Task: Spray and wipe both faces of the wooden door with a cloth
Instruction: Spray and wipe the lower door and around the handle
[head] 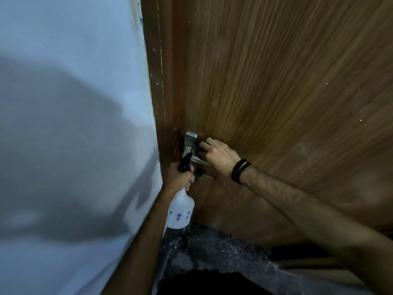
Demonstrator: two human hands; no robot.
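The wooden door (276, 92) fills the right of the head view, its face grained brown. A metal lock plate with a lever handle (190, 143) sits at its left edge. My left hand (180, 177) grips the neck of a white spray bottle (179, 209) with a black trigger head, just below the handle. My right hand (219, 157), a black band on its wrist, has its fingers curled round a small dark thing at the lock plate; I cannot tell what that thing is. No cloth is in view.
A pale blue wall (74, 124) runs along the left, meeting the brown door frame (163, 81). Dark speckled floor (212, 248) lies below the door. A key (205, 176) sticks out under the handle.
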